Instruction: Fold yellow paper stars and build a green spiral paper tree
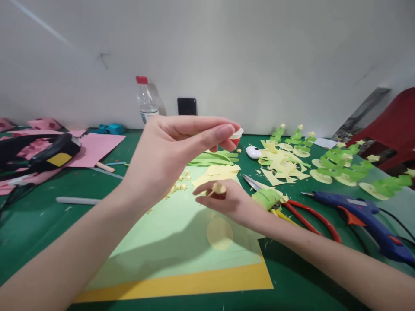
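Note:
My left hand (191, 140) is raised over the table, thumb and fingers pressed together in a pinch. What lies between the fingertips is hidden. A small red cup-like thing with a white rim (239, 134) shows right at those fingertips; whether it is held or stands behind them I cannot tell. Lower down, my right hand (230, 201) has thumb and forefinger apart, with a small pale-yellow paper piece (219, 188) in its curled fingers. Beneath both hands lies a light green sheet (181, 233) with a pale paper disc (219, 233). Tiny paper stars (180, 188) are scattered on its far part.
Scissors (324, 218) with red handles and a blue glue gun (353, 207) lie at right. Behind them are green paper plants (340, 162) and yellow paper scraps (283, 160). A bottle (145, 101) and a phone (187, 106) stand by the wall. Pink paper (97, 147) lies left.

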A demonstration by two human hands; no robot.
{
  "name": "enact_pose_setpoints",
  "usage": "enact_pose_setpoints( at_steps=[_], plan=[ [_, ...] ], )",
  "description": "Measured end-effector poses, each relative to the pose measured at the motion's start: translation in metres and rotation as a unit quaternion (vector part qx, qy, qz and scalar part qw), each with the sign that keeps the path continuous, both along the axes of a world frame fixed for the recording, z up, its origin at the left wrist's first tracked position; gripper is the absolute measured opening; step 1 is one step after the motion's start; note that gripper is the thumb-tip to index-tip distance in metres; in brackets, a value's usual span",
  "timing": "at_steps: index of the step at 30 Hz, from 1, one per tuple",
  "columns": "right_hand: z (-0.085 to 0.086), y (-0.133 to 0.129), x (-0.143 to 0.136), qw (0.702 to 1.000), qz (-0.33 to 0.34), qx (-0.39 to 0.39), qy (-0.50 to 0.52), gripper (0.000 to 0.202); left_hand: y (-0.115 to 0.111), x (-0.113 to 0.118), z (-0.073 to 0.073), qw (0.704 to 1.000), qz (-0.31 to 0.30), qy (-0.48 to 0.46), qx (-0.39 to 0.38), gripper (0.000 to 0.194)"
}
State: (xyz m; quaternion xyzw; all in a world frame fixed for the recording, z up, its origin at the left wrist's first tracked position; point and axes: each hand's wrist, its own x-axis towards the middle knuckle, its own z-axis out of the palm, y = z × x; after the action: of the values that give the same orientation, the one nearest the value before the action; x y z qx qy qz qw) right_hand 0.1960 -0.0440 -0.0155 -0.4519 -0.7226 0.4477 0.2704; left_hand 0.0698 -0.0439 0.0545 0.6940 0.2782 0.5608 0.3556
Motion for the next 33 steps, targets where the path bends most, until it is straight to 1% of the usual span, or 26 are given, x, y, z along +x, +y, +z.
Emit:
enact_pose_setpoints(
  at_steps=[1,5,8,11,13,15,17,19,21,24,26,29,33],
  plan=[
    [0.001,0.000,-0.002,1.000,0.003,-0.014,0.013,0.011,0.000,-0.001,0.000,1.000,0.005,-0.004,0.005,0.019],
    [0.005,-0.005,0.001,0.996,-0.009,-0.070,0.051,0.016,0.004,-0.006,0.002,0.998,0.050,-0.020,0.032,0.017],
    [0.005,-0.008,0.012,0.990,-0.028,-0.114,0.081,0.018,0.010,-0.009,0.003,0.994,0.091,-0.042,0.034,0.012],
    [0.000,-0.012,0.029,0.979,-0.059,-0.149,0.124,0.022,0.018,-0.013,0.004,0.990,0.129,-0.045,0.039,0.009],
    [-0.003,-0.019,0.042,0.972,-0.074,-0.172,0.144,0.026,0.024,-0.013,0.003,0.989,0.140,-0.021,0.039,0.011],
    [-0.006,-0.029,0.052,0.966,-0.075,-0.197,0.149,0.028,0.032,-0.008,-0.001,0.991,0.125,0.047,0.017,0.012],
    [-0.008,-0.038,0.057,0.962,-0.066,-0.221,0.144,0.028,0.043,0.007,-0.008,0.984,0.079,0.157,-0.020,0.010],
    [-0.012,-0.046,0.056,0.959,-0.054,-0.241,0.136,0.028,0.058,0.031,-0.017,0.964,0.024,0.263,-0.044,0.011],
    [-0.015,-0.050,0.052,0.957,-0.043,-0.253,0.133,0.028,0.078,0.060,-0.028,0.938,-0.007,0.343,-0.048,0.016],
    [-0.016,-0.055,0.047,0.956,-0.028,-0.256,0.139,0.024,0.108,0.101,-0.041,0.905,-0.011,0.423,-0.038,0.023],
    [-0.014,-0.056,0.046,0.956,-0.023,-0.256,0.142,0.018,0.124,0.120,-0.047,0.889,-0.008,0.458,-0.022,0.026],
    [-0.009,-0.056,0.047,0.953,-0.026,-0.269,0.137,0.012,0.139,0.135,-0.050,0.873,-0.018,0.486,0.015,0.028],
    [-0.004,-0.056,0.047,0.948,-0.029,-0.286,0.136,0.012,0.147,0.137,-0.045,0.862,-0.038,0.503,0.046,0.027]
  ],
)
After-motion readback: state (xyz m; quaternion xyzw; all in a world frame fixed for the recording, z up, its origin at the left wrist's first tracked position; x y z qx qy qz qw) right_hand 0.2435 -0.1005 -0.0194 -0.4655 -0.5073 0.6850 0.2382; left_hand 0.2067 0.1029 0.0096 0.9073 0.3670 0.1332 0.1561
